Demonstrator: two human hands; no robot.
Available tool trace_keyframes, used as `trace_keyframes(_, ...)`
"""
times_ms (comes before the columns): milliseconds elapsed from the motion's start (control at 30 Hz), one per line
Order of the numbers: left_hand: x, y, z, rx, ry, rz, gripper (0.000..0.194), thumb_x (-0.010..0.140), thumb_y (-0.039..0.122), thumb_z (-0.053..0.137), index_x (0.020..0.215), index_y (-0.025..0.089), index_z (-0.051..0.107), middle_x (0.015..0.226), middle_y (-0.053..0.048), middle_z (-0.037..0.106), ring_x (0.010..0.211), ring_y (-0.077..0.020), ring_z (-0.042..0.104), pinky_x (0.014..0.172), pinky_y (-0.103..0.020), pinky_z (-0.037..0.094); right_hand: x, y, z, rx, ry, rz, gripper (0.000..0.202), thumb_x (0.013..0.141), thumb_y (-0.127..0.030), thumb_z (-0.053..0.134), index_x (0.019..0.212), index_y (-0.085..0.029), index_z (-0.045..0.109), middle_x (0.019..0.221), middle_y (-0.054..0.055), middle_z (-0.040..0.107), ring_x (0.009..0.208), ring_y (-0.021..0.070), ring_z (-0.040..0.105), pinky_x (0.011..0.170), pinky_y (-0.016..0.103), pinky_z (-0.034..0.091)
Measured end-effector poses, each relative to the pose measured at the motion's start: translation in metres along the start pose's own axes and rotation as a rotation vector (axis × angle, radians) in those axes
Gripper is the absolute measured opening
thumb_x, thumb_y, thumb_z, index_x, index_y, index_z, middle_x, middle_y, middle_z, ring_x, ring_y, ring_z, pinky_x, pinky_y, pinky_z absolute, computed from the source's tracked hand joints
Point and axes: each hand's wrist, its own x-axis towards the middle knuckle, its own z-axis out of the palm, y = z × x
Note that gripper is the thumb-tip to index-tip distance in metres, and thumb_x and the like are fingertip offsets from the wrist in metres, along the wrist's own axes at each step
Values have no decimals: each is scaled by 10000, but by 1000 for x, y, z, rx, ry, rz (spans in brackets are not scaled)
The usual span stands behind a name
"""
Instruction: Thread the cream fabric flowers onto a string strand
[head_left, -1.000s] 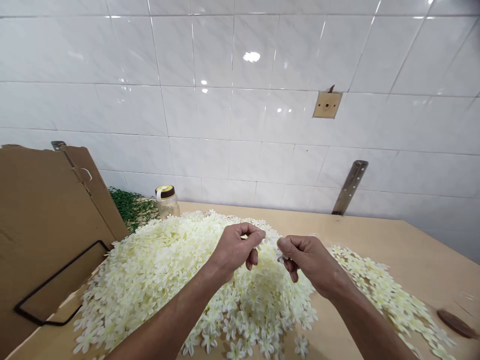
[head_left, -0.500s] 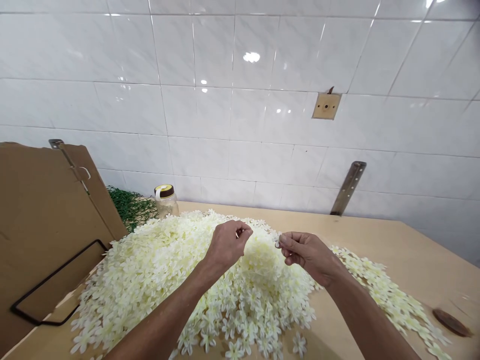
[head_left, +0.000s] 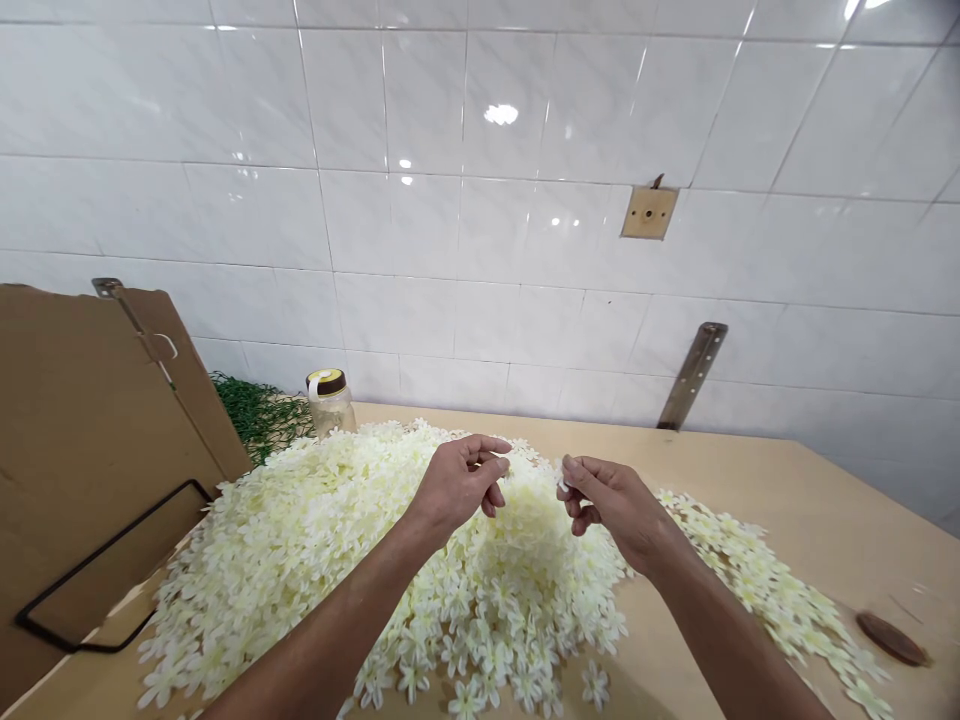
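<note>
A broad heap of pale yellow-white artificial flowers (head_left: 315, 530) covers the middle of the table. Above its right part is my left hand (head_left: 461, 485), its fingers apart and nothing visible between them. To the right, my right hand (head_left: 611, 500) pinches a small white flower (head_left: 562, 482) between thumb and forefinger. A gap separates the two hands. More flowers (head_left: 765, 570) lie in a band beyond my right forearm.
A cardboard box (head_left: 90, 420) with a black wire frame (head_left: 105, 550) stands at left. Behind the heap are green netting-like strands (head_left: 259, 410) and a lidded jar (head_left: 330, 400). A metal bracket (head_left: 694, 375) leans at the wall; a brown oval object (head_left: 892, 638) lies far right.
The fingers of my left hand have spread from a near pinch. My right hand keeps its pinch with hardly any movement. The whole view has shifted slightly.
</note>
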Motion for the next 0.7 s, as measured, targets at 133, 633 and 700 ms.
trace_keyframes(133, -2, -5, 8, -117, -15, -37, 242, 772, 236, 695, 958, 83, 670, 581, -42, 640, 512, -132, 599, 522, -255, 525, 2, 4, -1, -279, 99, -20, 453, 830, -597, 605, 924, -165, 704, 648, 1, 589, 476, 126, 561, 503, 285, 497)
trace_keyframes(633, -12, -7, 26, -126, 40, 16, 206, 756, 297, 734, 834, 112, 684, 539, -23, 625, 499, -135, 602, 508, -246, 520, -7, -5, 20, -65, -39, -34, 454, 782, -606, 658, 718, -157, 672, 531, -44, 455, 422, 79, 398, 410, 231, 358)
trace_keyframes(700, -13, -5, 27, -112, 31, 34, 195, 769, 297, 719, 834, 118, 676, 526, -17, 618, 484, -130, 592, 501, -244, 517, -8, -5, 21, -41, -9, -47, 425, 766, -583, 691, 718, -161, 668, 526, -46, 460, 425, 80, 400, 407, 230, 359)
